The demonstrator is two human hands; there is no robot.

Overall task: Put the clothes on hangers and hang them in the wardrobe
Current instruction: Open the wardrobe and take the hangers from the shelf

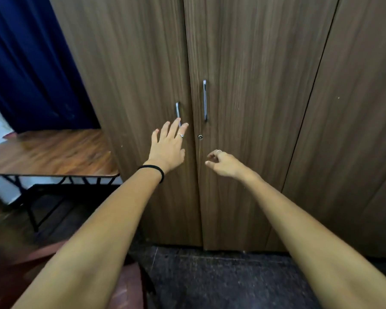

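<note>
A: Starting at the far left, we are looking at a dark blue curtain (pixel 29 63) hanging down to a glossy wooden tabletop (pixel 51 152), which is sitting on a black metal frame (pixel 36 201).

B: And just beside that tabletop we are facing the wardrobe (pixel 254 52), brown wood grain, with both of its middle doors standing closed.

A: We are reaching out with both bare arms. Our left hand (pixel 168 144) is lying against the left door (pixel 132 74) with its fingers (pixel 165 128) straight and spread, holding nothing. The fingertips are overlapping the lower end of the left door handle (pixel 177 112), though we are not curling round it.

B: We are wearing a ring on that hand and a black hair tie (pixel 154 171) round the wrist.

A: Moving right, past the seam between the doors, we are seeing a small round keyhole (pixel 200 136) on the right door (pixel 254 130), below the right door handle (pixel 205 100).

B: Our right hand (pixel 224 162) is hovering near that door, below the keyhole, its fingers loosely curled and gripping nothing. It is wearing a ring too. We cannot tell whether it is touching the wood.

A: Further right, another wardrobe panel (pixel 354 130) is standing closed. Below us a dark speckled floor (pixel 221 282) is showing, with something reddish-brown and blurred at the lower left.
</note>
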